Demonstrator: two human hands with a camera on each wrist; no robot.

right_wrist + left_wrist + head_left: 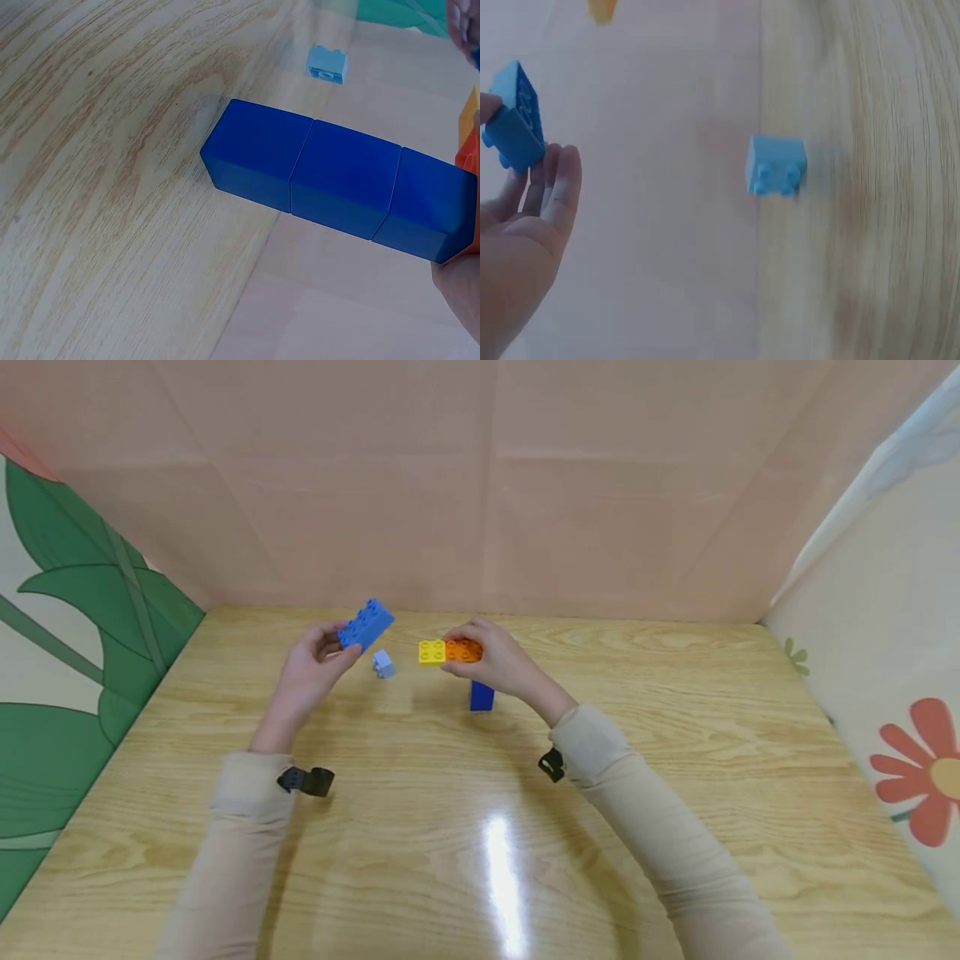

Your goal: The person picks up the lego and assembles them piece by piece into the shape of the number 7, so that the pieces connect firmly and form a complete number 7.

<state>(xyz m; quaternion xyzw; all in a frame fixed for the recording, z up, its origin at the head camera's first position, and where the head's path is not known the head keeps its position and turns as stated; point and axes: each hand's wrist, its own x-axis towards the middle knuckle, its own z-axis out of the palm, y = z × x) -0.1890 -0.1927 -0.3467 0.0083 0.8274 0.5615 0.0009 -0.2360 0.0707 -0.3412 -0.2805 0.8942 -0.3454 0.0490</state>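
Observation:
My left hand [307,672] holds a blue toy building brick [366,625] in the air, tilted, pinched between thumb and fingers; its studs show in the left wrist view, where the brick [517,124] is at the far left. My right hand [498,660] grips an orange brick [461,650], with a yellow brick [431,652] at its left end. Under the orange brick stands a dark blue column [482,696]; the right wrist view shows it as three blocks [345,180] in line, meeting the orange brick at one end. How they join is partly hidden by my hand.
A small light blue brick [384,664] lies on its side on the wooden table [375,860], between my hands. Behind the table hangs a pinkish cloth [487,485]. Patterned panels with a leaf [75,527] and a flower [926,768] flank it.

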